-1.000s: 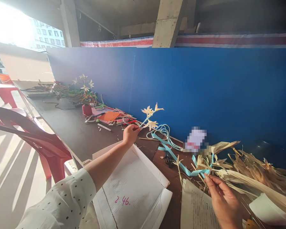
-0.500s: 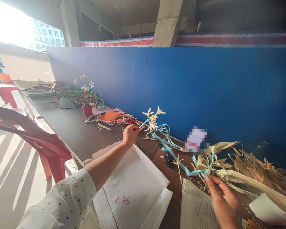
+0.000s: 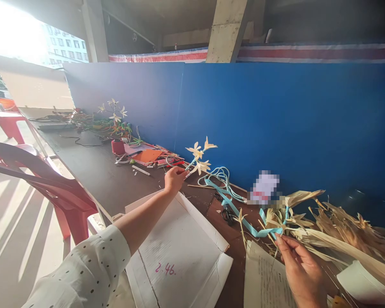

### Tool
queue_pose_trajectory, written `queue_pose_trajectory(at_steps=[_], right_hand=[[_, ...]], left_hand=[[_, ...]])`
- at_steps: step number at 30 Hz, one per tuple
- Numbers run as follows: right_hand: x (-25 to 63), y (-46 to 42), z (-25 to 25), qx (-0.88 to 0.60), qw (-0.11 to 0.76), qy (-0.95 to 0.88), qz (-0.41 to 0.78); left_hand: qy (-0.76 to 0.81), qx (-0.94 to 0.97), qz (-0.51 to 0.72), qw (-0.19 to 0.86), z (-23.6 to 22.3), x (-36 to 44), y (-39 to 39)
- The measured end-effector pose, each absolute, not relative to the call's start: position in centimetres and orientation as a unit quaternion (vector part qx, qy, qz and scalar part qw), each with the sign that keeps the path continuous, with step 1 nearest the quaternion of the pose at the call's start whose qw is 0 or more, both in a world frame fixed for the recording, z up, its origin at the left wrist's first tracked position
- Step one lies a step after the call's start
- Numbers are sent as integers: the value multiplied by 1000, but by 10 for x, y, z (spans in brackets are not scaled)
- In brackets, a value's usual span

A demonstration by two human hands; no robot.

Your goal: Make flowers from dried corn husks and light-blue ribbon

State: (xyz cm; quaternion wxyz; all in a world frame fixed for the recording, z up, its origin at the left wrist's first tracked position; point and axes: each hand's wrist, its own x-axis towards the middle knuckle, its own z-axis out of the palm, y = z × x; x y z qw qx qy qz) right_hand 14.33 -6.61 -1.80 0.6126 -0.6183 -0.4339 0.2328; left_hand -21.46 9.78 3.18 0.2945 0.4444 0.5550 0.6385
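Before a blue partition, a flower spray angles toward two o'clock from the left grip pinching its stem, while the right grip, at four o'clock from there, pinches blue ribbon that could, if tugged, snag on nearby scissors.

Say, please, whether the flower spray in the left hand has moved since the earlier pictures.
Yes, the flower spray shifted slightly left, toward the vertical seam in the blue panel.
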Motion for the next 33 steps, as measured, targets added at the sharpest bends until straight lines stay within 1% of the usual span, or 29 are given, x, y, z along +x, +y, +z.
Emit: queue_pose_trajectory(at_steps=[4, 8, 20, 33], right_hand=[[146, -64, -22, -618, 612, -436, 230], [148, -63, -25, -608, 622, -434, 236], [147, -65, -23, -628, 594, -456, 210], [145, -63, -23, -615, 615, -435, 231]], left_hand=[[528, 364, 669, 376, 42, -218, 101], [522, 327, 675, 407, 49, -226, 108], [575, 309, 653, 384, 33, -250, 141], [639, 279, 602, 389, 19, -258, 171]])
